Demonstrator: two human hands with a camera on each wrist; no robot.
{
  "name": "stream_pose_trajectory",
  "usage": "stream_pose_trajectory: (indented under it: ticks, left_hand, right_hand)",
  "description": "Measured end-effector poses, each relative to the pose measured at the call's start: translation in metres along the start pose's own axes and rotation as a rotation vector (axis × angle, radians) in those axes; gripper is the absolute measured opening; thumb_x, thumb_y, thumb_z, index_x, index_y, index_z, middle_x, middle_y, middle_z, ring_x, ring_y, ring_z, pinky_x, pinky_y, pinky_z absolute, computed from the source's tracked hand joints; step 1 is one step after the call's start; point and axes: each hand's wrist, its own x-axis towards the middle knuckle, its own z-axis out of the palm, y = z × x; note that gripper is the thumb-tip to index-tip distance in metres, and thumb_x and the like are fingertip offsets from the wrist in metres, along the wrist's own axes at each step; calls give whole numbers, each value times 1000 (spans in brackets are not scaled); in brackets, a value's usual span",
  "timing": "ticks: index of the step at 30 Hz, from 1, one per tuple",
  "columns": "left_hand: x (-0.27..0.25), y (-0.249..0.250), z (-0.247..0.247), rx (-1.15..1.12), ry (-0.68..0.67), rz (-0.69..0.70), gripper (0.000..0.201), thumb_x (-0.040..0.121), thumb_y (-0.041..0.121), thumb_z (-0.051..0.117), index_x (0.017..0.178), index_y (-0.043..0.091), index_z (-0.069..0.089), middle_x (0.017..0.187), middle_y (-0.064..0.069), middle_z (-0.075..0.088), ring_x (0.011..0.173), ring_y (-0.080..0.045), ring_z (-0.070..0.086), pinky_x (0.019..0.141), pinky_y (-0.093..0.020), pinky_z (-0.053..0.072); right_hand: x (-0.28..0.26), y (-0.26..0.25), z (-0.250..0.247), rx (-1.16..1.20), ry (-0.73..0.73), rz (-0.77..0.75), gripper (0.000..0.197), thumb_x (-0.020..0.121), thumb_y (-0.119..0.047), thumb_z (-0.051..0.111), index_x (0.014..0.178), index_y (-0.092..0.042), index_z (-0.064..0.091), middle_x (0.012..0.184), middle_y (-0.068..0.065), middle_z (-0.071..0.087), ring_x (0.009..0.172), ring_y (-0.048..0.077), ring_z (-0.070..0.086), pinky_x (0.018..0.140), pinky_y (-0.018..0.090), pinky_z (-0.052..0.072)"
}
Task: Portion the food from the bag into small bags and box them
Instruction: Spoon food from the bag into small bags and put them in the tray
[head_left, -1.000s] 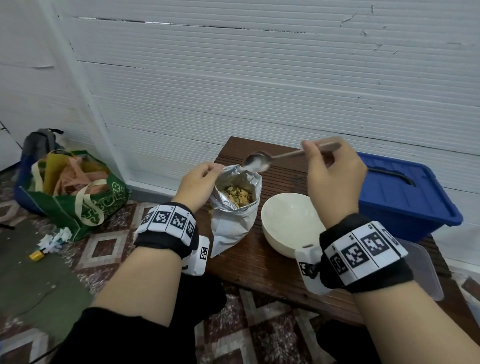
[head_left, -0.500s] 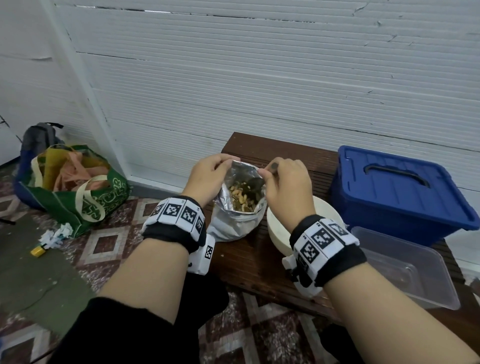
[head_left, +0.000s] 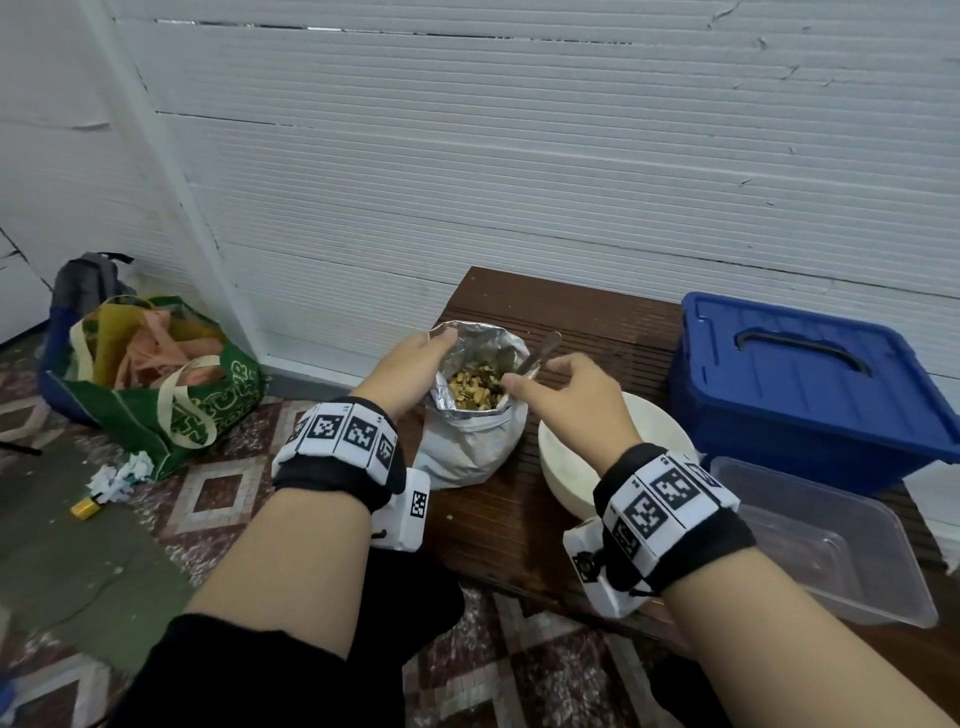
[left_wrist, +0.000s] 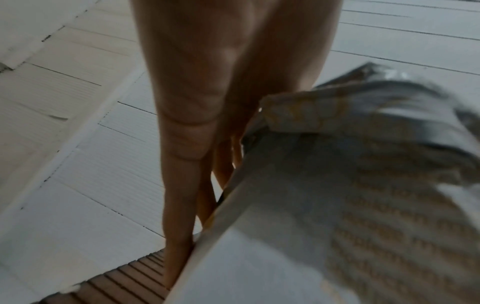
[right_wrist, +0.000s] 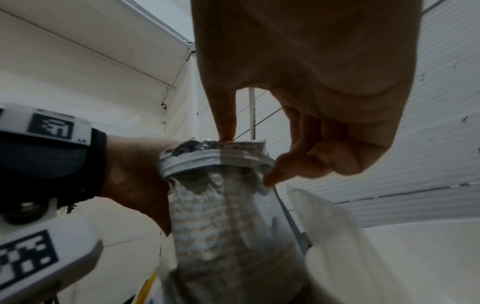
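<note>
Home corner – tiled floor (head_left: 218, 493), shopping bag (head_left: 156, 384).

Foil bag (head_left: 470, 441): silver inside, white outside w/ faint tan rows of print. Food (head_left: 475, 389) yellow-brown. Bowl (head_left: 563, 467) cream. Storage box (head_left: 810, 395) blue; container (head_left: 831, 551) clear. Bench (head_left: 519, 519) dark brown, ribbed. Tote (head_left: 150, 384) green w/ cream handles & lettering. Wristbands (head_left: 340, 441) black w/ b&w square markers. Floor tiles (head_left: 218, 493) maroon & white diamonds.

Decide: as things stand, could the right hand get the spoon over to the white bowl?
Probably yes: the right hand holds the spoon in the bag, and the bowl sits open beside it, nothing between.
</note>
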Motion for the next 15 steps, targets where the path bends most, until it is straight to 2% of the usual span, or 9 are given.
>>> stream_pose_trajectory:
  ticks: [1,3,5,6,9,10,12,13,15]
  left_hand:
    - [-1,1,1,9,-9,4,61,94,58,37,125,10,58,125,-8,61,115,-24,55,106,-47,38]
    - [-3,5,2,11,-11,22,51,99,50,33,109,8,61,111,-11,64,101,-24,59,100,-44,42]
    - [-6,7,4,-3,-15,17,41,103,41,31,93,11,57,98,-15,63,87,-25,59,90,-39,43]
    - [-6,7,5,-12,-19,17,40,103,39,30,92,11,56,100,-19,63,88,-28,59,89,-40,44]
    - [-9,6,6,-59,-73,-15,40,102,43,30,99,12,57,111,-24,61,98,-35,60,89,-50,50]
    - [-10,5,6,-73,-92,-37,41,102,45,31,105,12,56,112,-22,59,98,-35,60,81,-51,54]
    - [-10,5,6,-121,-114,-93,44,100,48,33,117,13,53,113,-19,58,93,-32,62,59,-43,56]
    - [-10,6,6,-124,-117,-97,46,99,50,33,119,13,53,113,-18,59,93,-32,63,58,-42,56]
    - [-10,7,6,-92,-110,-69,52,97,57,32,117,15,56,111,-14,62,98,-31,62,79,-50,55]
  right_hand:
    - [0,1,3,40,-14,13,44,79,-45,71,104,-9,62,101,2,67,97,19,62,85,35,50]
    - [2,0,7,94,3,-10,23,80,-28,70,80,-5,67,81,10,70,85,27,66,82,42,53]
    - [4,-2,7,131,33,-18,12,78,-14,64,67,-10,67,68,5,67,78,26,65,77,42,52]
    - [5,-1,6,143,49,-23,13,77,-11,62,65,-9,66,65,4,64,73,25,62,74,41,52]
    - [9,3,-1,150,54,-24,17,79,-10,58,64,-7,66,59,0,59,64,17,54,69,34,48]
    - [10,4,-2,162,40,-21,18,81,-11,58,66,-9,68,60,-3,60,65,15,55,72,34,49]
    - [8,3,-6,181,-3,-23,15,83,-16,61,73,-11,71,64,-5,63,66,13,56,73,36,51]
    - [6,2,-8,194,-17,-21,16,85,-19,62,74,-13,71,65,-6,64,65,11,57,66,32,51]
    - [3,2,-16,281,-4,16,18,88,-21,59,74,-18,70,65,-6,64,61,7,55,51,17,42]
